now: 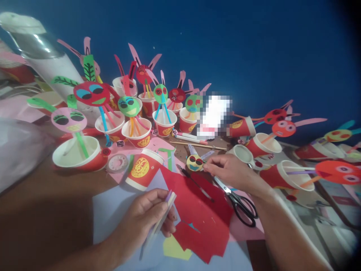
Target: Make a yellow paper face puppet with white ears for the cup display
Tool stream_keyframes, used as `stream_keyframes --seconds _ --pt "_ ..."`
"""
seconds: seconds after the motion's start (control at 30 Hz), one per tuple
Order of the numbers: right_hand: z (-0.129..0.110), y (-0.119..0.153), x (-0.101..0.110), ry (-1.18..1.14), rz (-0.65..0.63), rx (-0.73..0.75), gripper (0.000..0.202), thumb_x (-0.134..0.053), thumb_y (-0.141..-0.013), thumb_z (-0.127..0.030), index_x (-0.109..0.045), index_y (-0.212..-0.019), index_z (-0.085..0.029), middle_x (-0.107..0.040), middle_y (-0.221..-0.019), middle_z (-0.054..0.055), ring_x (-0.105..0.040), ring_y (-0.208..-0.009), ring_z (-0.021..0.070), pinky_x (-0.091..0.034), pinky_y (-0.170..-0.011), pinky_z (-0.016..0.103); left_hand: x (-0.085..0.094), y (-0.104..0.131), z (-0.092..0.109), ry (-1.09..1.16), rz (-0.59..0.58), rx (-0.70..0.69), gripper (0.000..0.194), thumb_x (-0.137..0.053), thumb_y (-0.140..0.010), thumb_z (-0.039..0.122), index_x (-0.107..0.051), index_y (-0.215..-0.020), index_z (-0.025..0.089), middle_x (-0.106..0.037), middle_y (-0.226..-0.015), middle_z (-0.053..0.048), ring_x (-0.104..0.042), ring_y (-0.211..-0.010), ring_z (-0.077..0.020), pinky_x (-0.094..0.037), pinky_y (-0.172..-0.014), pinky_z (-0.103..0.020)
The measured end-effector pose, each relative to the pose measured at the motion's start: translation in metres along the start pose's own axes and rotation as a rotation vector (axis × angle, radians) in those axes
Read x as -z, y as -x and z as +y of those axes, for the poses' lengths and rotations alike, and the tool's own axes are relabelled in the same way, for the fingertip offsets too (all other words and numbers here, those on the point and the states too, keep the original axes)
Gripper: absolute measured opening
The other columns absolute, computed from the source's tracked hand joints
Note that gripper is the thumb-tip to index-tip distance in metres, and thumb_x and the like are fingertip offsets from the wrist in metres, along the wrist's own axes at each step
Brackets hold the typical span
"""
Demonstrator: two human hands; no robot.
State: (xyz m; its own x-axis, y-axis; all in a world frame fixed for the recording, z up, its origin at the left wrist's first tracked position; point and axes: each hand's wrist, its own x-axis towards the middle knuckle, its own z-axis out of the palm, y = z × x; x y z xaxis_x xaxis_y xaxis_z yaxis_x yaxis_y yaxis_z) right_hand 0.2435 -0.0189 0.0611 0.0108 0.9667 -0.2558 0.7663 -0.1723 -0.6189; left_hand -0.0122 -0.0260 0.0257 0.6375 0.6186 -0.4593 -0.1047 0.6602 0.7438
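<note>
My left hand [150, 210] is closed around a few thin pale strips [170, 201], one with a purple edge. I cannot tell whether they are straws or folded paper. The fingertips of my right hand [229, 169] pinch the right edge of a small yellow paper face [194, 163] with red-and-black eyes, a blue mouth and pale ears. Just left of it lies a black pen [197, 182] on a sheet of red paper [203, 222]. Black-handled scissors [239, 205] rest partly beneath my right hand and forearm.
Red paper cups [138, 133] with paper-faced straw figures stand along the blue wall. One cup [143, 169] is tipped over beside a tape roll [117, 163]. A large flask [53, 56] leans at left. Markers [191, 138], a wooden stick [197, 145] and a yellow scrap [177, 248] lie about.
</note>
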Motion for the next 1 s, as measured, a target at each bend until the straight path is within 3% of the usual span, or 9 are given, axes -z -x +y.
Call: stream_keyframes --seconds 0.1,0.3,0.47,0.73,1.0 --pt "-0.006 0.0 -0.005 0.107 0.012 0.064 0.033 -0.044 -0.086 -0.038 -0.059 -0.065 -0.019 -0.058 -0.06 -0.002 -0.052 -0.055 0.0121 -0.033 -0.052 0.025 0.002 0.0 -0.001 -0.004 -0.016 -0.005 0.022 -0.065 -0.077 0.035 -0.058 -0.083 0.015 -0.063 -0.067 -0.002 -0.06 -0.055 -0.0148 -0.046 -0.055 -0.028" --pt "-0.007 -0.004 -0.013 0.35 0.04 0.016 0.025 -0.046 -0.086 -0.034 -0.066 -0.077 -0.021 -0.069 -0.075 0.003 -0.06 -0.069 0.019 -0.033 -0.058 0.027 0.003 -0.001 -0.001 0.024 -0.022 0.029 0.016 -0.061 -0.081 0.03 -0.059 -0.086 0.015 -0.063 -0.068 -0.002 -0.06 -0.057 -0.0137 -0.047 -0.055 -0.026" --pt "-0.01 0.0 -0.015 0.459 0.05 0.02 0.028 -0.042 -0.088 -0.035 -0.065 -0.08 -0.022 -0.07 -0.076 0.004 -0.062 -0.071 0.0207 -0.032 -0.058 0.027 0.004 -0.003 -0.003 0.032 -0.012 0.095 0.015 -0.058 -0.082 0.028 -0.057 -0.085 0.014 -0.062 -0.069 -0.003 -0.058 -0.056 -0.0131 -0.046 -0.053 -0.026" --pt "-0.013 0.002 -0.012 0.548 0.049 -0.03 0.029 -0.041 -0.088 -0.034 -0.066 -0.08 -0.022 -0.07 -0.078 0.005 -0.063 -0.073 0.0222 -0.031 -0.058 0.028 0.004 -0.002 -0.005 0.005 -0.004 0.112 0.007 -0.05 -0.084 0.021 -0.054 -0.085 0.014 -0.064 -0.075 -0.005 -0.06 -0.062 -0.0149 -0.046 -0.059 -0.028" --pt "-0.017 0.006 -0.011 0.495 0.012 0.02 0.027 -0.042 -0.089 -0.032 -0.068 -0.087 -0.025 -0.072 -0.083 0.003 -0.065 -0.077 0.0229 -0.036 -0.064 0.03 0.005 -0.003 -0.005 -0.011 -0.045 0.07 0.009 -0.056 -0.08 0.024 -0.053 -0.08 0.015 -0.06 -0.069 -0.001 -0.054 -0.051 -0.0107 -0.041 -0.049 -0.024"
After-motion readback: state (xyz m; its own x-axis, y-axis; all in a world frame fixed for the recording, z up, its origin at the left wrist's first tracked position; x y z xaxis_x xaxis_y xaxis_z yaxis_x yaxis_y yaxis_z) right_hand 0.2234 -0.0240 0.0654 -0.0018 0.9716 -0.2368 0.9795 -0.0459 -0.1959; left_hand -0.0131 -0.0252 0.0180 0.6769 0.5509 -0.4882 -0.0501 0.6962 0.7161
